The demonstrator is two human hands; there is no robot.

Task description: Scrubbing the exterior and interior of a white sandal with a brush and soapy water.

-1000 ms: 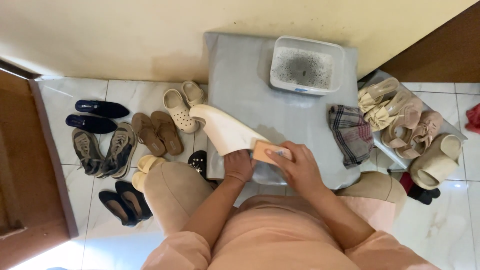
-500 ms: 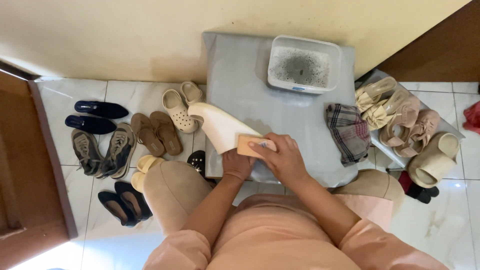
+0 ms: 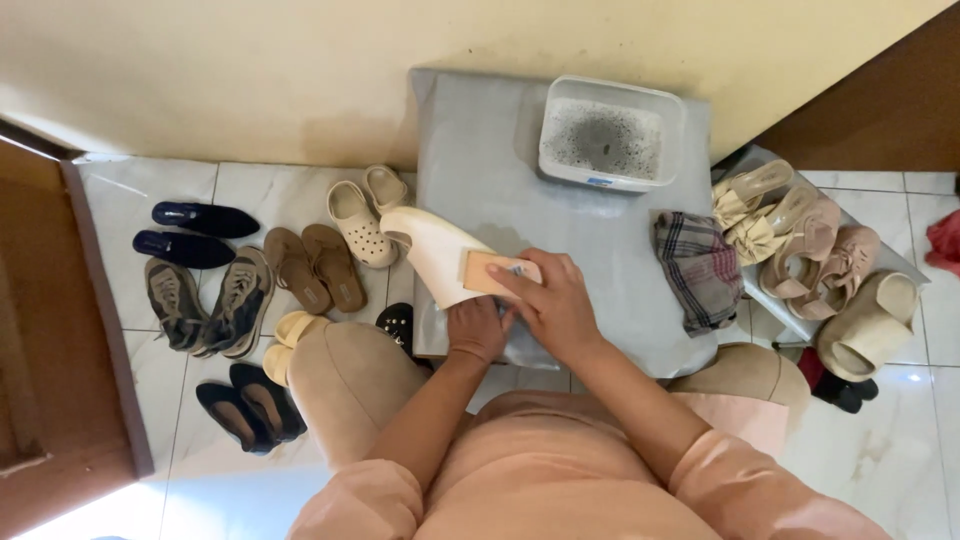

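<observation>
A smooth, matt cream shoe (image 3: 432, 255) that looks like leather or plastic, with a tan, spongy-looking block (image 3: 490, 273) pressed against it. They lie over a matt grey mat (image 3: 500, 150) with a soft, even surface. A white plastic tub (image 3: 612, 133) looks grimy and speckled dark inside. A checked woven cloth (image 3: 697, 270) lies crumpled. The floor tiles (image 3: 280, 190) are glossy, marble-patterned white. Perforated cream clogs (image 3: 360, 222) look rubbery. The wooden door (image 3: 45, 330) is brown and dull.
</observation>
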